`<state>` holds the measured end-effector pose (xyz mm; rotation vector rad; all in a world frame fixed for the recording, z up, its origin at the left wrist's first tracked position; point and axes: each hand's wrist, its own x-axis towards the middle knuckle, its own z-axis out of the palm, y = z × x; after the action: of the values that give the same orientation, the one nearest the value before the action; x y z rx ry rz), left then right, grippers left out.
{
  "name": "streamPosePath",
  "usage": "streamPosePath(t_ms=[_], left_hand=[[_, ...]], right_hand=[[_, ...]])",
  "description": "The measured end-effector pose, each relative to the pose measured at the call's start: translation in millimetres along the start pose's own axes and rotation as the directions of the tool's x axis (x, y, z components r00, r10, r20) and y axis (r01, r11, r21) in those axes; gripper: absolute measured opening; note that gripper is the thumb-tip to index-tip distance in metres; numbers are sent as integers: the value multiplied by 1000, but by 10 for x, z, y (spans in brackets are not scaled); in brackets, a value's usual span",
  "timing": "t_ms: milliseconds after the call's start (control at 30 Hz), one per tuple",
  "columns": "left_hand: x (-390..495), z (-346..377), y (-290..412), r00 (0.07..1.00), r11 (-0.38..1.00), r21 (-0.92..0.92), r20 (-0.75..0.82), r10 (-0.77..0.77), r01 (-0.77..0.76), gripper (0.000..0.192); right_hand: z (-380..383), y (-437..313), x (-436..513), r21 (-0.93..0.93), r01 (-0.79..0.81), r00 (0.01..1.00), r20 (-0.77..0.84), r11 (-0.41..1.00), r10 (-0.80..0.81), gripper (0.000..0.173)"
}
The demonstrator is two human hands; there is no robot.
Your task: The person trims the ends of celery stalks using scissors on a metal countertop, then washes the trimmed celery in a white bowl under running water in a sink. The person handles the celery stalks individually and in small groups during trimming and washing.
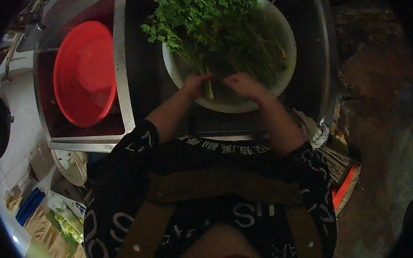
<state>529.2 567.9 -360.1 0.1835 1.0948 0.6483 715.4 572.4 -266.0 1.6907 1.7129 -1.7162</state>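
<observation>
A large white basin [290, 68] stands in the dark sink compartment before me, with leafy green herbs, perhaps celery or coriander, in what looks like water. At the basin's near rim my left hand [196, 86] is closed around several pale green stems [209, 88]. Their leafy tops [186, 10] spread away toward the far left of the basin. My right hand [243, 85] is over the near right part of the basin, its fingers curled, a short gap from the left hand. Whether it holds a stem is too dark to tell. Darker greens [245, 41] lie beyond it.
A red plastic basin [88, 74] stands in the left sink compartment, past a metal divider [120, 51]. Crumpled cloth [319, 134] hangs at the sink's right corner. A pale round container [69, 166] and bagged leafy vegetables [67, 223] are low at left.
</observation>
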Motion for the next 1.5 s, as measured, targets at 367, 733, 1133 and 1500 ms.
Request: streamPosePath(t_ms=[367, 733, 1133, 1500], left_hand=[[-184, -79, -101, 989, 989, 13, -18, 147, -146, 24], [14, -374, -86, 968, 987, 133, 246, 53, -88, 22], [152, -466, 6, 896, 932, 328, 443, -11, -151, 25], [816, -805, -49, 732, 91, 730, 656, 186, -677, 26]], right_hand=[[-699, 146, -1535, 504, 379, 881, -452, 776, -136, 38], [315, 107, -2772, 443, 801, 415, -896, 403, 159, 27], [3970, 15, -3376, 662, 472, 360, -747, 582, 558, 28], [4927, -138, -3626, 918, 303, 95, -296, 256, 950, 29]])
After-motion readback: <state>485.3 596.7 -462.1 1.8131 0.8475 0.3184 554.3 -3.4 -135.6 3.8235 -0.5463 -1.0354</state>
